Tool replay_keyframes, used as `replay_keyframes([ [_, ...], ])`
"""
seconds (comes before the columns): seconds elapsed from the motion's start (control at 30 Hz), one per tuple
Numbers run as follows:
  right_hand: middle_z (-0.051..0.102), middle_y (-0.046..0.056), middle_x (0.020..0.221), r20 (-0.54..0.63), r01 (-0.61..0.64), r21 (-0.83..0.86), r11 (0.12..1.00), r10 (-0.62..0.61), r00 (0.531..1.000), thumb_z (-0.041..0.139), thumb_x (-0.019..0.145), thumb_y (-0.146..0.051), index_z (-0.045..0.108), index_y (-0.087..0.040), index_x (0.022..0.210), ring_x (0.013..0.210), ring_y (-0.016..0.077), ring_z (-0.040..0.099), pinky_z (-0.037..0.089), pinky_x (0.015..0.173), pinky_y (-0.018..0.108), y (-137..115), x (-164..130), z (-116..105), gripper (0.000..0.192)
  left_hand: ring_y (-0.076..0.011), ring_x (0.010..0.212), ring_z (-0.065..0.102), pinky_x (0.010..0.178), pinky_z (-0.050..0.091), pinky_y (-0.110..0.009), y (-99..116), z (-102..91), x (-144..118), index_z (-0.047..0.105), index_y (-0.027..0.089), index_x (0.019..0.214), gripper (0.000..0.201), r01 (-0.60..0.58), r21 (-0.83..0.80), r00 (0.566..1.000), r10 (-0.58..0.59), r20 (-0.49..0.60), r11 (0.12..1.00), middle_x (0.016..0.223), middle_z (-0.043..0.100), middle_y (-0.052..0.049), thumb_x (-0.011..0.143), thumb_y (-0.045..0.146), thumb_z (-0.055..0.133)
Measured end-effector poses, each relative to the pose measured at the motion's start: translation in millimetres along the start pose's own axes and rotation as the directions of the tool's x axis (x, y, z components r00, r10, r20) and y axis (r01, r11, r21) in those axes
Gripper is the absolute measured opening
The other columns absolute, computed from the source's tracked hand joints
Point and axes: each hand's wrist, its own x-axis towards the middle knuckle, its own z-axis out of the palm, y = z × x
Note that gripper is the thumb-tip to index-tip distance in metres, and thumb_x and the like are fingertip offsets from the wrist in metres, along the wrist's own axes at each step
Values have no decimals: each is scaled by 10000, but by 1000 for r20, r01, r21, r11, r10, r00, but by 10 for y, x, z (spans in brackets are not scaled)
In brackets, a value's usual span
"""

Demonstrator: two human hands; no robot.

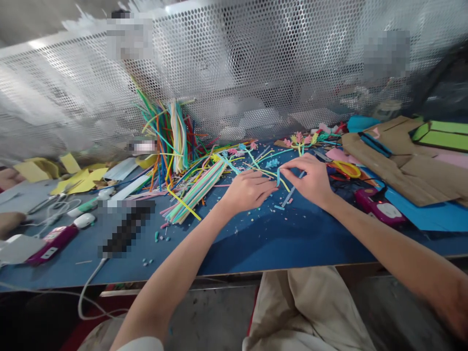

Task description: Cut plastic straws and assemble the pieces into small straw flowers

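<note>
Over the middle of the blue table, my left hand (248, 190) and my right hand (309, 178) meet at a short light-blue pipe cleaner piece (278, 177). Right thumb and fingertips pinch its upper end. The left fingers close around its lower part. Just behind the hands lie a blue frilled pipe cleaner shape (272, 163) and pink and yellow flower-like shapes (300, 138). A bundle of pastel pipe cleaners (197, 190) lies left of my left hand. Cut bits are scattered beneath both hands.
A perforated metal screen (256, 63) runs along the back. Colourful pipe cleaners (179, 136) stand upright before it. At right are yellow-orange handled scissors (345, 169), a purple power strip (380, 207) and brown cardboard (395, 165). Another purple power strip (54, 243) and cables lie left.
</note>
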Motion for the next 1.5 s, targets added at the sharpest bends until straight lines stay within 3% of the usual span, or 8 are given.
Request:
replay_keyframes([
  [0.2,779,-8,962,273,325,-179,929,-270,923,626,931,-282,756,-293,955,900,240,574,383,804,436,72,19,-71,132,-217,859,506,783,349,-383,-133,-118,-45,709,272,1075,204,100,169,992,-86,-91,981,878,701,-39,989,306,527],
  [0.33,776,-26,917,229,276,10,961,-271,935,683,899,-316,759,-320,905,843,219,587,421,817,424,-8,32,-121,76,-222,863,490,779,329,-382,-269,-70,-84,713,259,1073,223,174,163,982,-159,-100,971,884,687,-44,996,335,518],
  [0.57,761,-4,839,5,63,78,995,-63,998,688,885,-278,744,-287,857,810,215,612,465,794,396,9,32,-51,63,-190,818,539,744,345,-346,-130,60,-31,721,220,951,253,-50,85,998,47,47,995,815,695,-41,1006,343,507],
  [0.77,766,3,875,162,227,-295,928,-185,969,628,926,-264,739,-244,883,855,226,556,371,802,405,83,39,-46,121,-119,623,606,581,350,-282,-120,1,-85,724,254,1059,225,10,156,998,0,-68,988,774,727,7,997,324,520],
  [0.93,769,-3,924,320,453,-235,860,-371,872,610,948,-248,740,-249,934,882,210,542,343,777,386,30,46,-93,131,-129,738,699,618,428,-263,-196,-46,-123,734,274,1090,235,149,145,984,-132,-123,978,892,773,0,996,308,521],
  [1.13,766,-10,913,225,294,-53,954,-275,935,669,919,-297,746,-265,897,852,201,559,391,829,390,17,49,-145,86,-151,881,716,682,481,-255,-258,-28,-103,740,247,1055,276,257,67,966,-253,-62,964,988,770,-25,1017,315,475],
  [1.3,771,5,899,201,205,25,978,-206,958,667,920,-306,754,-255,911,838,206,583,446,840,393,78,53,-106,101,-176,919,689,822,513,-302,-245,21,-97,560,212,1361,434,222,-28,975,-223,-9,975,1034,733,-60,999,444,506],
  [1.5,772,15,901,161,162,54,985,-169,972,688,905,-319,759,-256,931,820,209,604,474,829,392,149,35,-46,98,-269,1220,586,1032,427,-408,-181,37,-101,450,230,1461,685,173,107,979,-159,-127,979,1375,604,-125,901,597,597],
])
